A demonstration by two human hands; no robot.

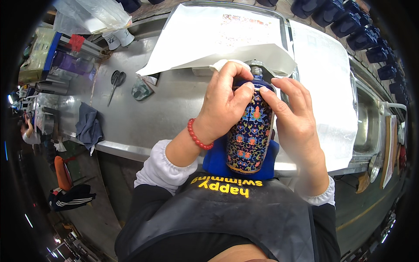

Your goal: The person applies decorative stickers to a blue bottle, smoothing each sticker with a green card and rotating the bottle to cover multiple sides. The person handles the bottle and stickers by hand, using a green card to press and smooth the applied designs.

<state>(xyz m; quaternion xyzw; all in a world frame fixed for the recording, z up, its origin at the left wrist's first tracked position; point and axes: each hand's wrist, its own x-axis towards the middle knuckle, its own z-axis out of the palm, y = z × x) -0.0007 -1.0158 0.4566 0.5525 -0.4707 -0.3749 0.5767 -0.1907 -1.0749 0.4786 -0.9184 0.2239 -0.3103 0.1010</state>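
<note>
A dark blue bottle [249,131] with a colourful floral pattern leans toward me, its narrow neck pointing away. Under its lower end lies a blue cloth [214,158] at the table's front edge. My left hand [229,98], below a red bead bracelet [195,134], is closed at the bottle's shoulder, thumb pressed on the upper edge of the pattern. A white wad of cloth or tissue [219,65] shows behind its fingers; whether they grip it is hidden. My right hand [297,111] is curled round the opposite shoulder, thumb and fingertips against the bottle.
White sheets [196,39] lie on trays beyond the bottle, one with small coloured prints. On the metal table [131,118] at left are black scissors [116,83], a greenish scraper-like piece [142,89] and a grey cloth [88,124]. Blue vessels [345,24] line the far right, above a sink [365,124].
</note>
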